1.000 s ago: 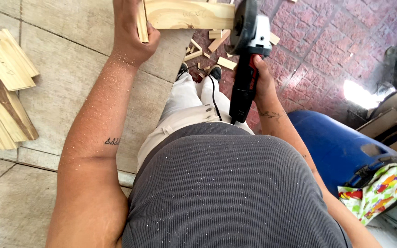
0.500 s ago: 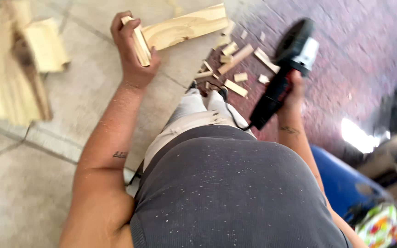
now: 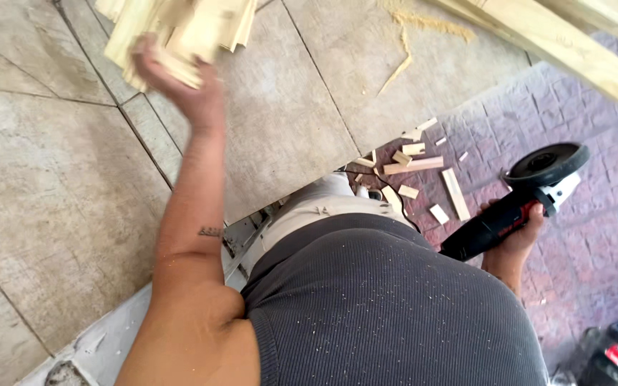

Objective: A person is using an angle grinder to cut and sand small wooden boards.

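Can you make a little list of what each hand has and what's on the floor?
left hand: reaching out to a blurred pile of pale wood pieces; grip unclear
right hand: holding a red and black angle grinder
floor: grey tiles on one side, reddish pavers on the other
scraps: small wood offcuts lying on the pavers
top right: long pale planks

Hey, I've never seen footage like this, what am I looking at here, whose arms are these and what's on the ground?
There is no machine here: a camera worn on a person's head looks down over their grey shirt at their own two arms. The left hand reaches out to a blurred stack of pale wood pieces; whether it grips them is unclear. The right hand holds a red and black angle grinder low at the side. Small wood offcuts lie scattered on the reddish paving, beside large grey floor tiles. A long plank crosses the top right.
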